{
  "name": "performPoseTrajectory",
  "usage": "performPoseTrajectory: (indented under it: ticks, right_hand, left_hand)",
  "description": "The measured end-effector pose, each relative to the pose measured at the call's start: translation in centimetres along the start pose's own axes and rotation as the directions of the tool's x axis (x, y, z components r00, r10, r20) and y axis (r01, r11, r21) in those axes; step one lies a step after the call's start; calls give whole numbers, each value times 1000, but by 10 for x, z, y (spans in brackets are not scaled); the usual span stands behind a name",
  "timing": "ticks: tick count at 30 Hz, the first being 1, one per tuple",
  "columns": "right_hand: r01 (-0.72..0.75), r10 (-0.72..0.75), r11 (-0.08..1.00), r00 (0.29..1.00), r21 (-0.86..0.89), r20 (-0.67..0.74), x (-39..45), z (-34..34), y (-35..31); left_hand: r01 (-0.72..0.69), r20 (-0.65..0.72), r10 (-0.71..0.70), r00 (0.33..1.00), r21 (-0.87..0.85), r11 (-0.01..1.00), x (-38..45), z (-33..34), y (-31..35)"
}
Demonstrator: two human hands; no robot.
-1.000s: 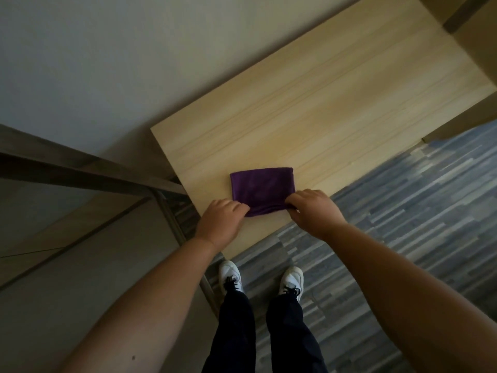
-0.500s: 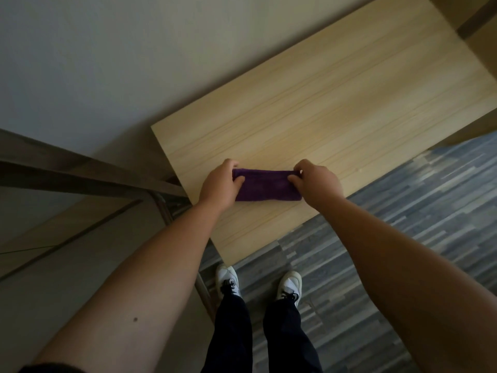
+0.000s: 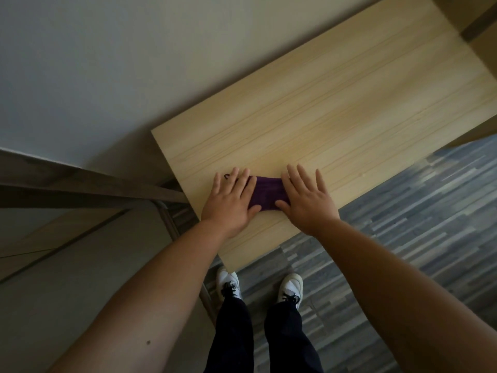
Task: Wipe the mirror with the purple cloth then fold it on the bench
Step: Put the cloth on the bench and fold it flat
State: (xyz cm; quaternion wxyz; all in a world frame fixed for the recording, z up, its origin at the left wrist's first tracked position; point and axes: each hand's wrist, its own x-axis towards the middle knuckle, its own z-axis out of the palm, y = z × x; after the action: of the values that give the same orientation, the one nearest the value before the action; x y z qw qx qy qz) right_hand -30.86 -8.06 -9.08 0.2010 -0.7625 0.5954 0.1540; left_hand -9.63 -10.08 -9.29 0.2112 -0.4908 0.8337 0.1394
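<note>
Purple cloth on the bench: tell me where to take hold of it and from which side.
Pinch the near folded edge of the purple cloth, coming from the person's side of the bench. It lies flat, and only the strip between left hand and right hand shows.

a cloth on a pale bench

the light wooden bench [image 3: 336,109] stands against the wall, over a grey striped floor [image 3: 419,238]. a folded purple cloth [image 3: 266,193] lies flat near its front left corner, with the left hand [image 3: 231,203] and the right hand [image 3: 304,197] flat on its two ends, fingers spread. two white shoes [image 3: 290,288] stand on the floor just before the bench.
</note>
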Motion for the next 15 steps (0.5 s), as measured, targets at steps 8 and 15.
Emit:
performPoseTrajectory:
  ticks: [8, 15]
  right_hand:
    - [-30, 31, 999, 997, -13, 66, 0, 9, 4]
    - [-24, 26, 998, 998, -50, 49, -15, -26, 2]
  left_hand:
    - [-7, 100, 1, 995, 62, 998, 3, -2, -4]
    - [68, 61, -69, 996, 11, 998, -21, -33, -2]
